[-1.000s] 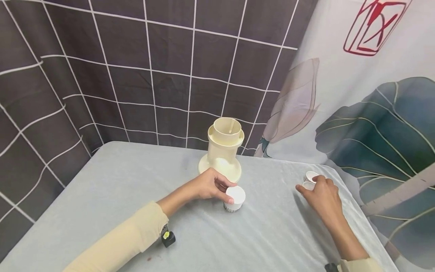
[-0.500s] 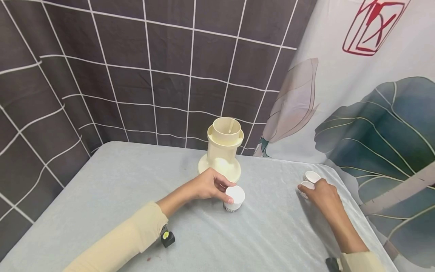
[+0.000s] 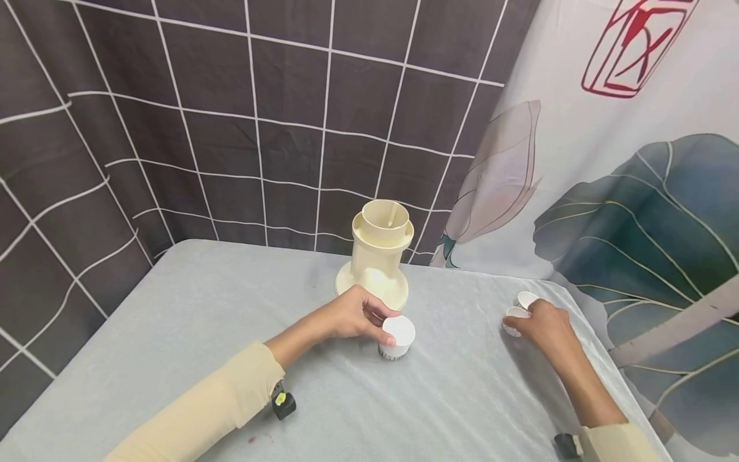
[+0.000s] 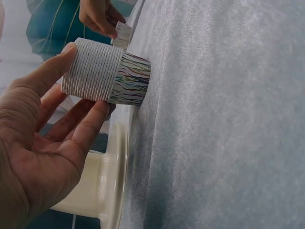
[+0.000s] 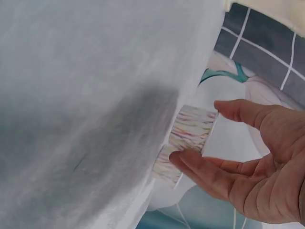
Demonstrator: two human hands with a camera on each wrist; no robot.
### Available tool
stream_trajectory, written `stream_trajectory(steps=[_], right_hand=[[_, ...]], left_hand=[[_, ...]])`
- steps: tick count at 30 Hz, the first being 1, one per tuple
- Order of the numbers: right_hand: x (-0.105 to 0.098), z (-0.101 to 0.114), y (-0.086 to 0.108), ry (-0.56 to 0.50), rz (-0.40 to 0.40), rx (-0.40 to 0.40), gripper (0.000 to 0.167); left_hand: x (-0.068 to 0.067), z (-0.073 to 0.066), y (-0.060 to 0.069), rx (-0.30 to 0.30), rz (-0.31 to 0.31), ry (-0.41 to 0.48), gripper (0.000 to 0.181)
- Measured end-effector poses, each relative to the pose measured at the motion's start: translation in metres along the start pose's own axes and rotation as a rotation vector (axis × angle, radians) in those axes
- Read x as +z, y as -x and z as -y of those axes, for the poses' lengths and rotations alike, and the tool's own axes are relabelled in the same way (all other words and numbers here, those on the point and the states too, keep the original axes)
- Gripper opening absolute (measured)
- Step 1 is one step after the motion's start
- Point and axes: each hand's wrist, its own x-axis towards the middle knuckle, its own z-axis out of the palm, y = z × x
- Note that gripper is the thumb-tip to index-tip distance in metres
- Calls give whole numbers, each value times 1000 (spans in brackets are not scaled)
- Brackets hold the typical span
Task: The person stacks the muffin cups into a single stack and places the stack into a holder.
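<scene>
My left hand (image 3: 359, 316) pinches a stack of nested paper baking cups (image 3: 398, 333) between thumb and fingers, upright on the cloth. In the left wrist view the stack (image 4: 107, 71) shows many white rims above one multicoloured streaked side. At the right, my right hand (image 3: 545, 327) holds a single paper baking cup (image 3: 516, 314) with its thumb on one side and fingers on the other. That streaked cup (image 5: 193, 126) stands at the table surface in the right wrist view. Behind it is a second baking cup (image 3: 526, 299), partly hidden by the right hand.
A cream plastic cylinder on a round flared base (image 3: 378, 256) stands just behind my left hand. Pale grey-blue cloth covers the table (image 3: 231, 308). A dark gridded curtain (image 3: 288, 128) hangs behind it, and a white printed curtain (image 3: 519, 212) is at the right.
My right hand's fingers have closed in around the nearer cup, which has shifted slightly left. My left hand and its stack have stayed put.
</scene>
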Motion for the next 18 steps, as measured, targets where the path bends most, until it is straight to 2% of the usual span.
stream_trajectory(steps=[4, 8, 18], right_hand=[[-1, 11, 4, -7, 33, -51, 65], [1, 25, 10, -38, 52, -74, 68], [9, 61, 27, -98, -23, -189, 64]], left_hand=[[0, -2, 1, -1, 2, 1, 47], [0, -4, 2, -2, 0, 1, 47], [0, -4, 1, -7, 3, 6, 47]])
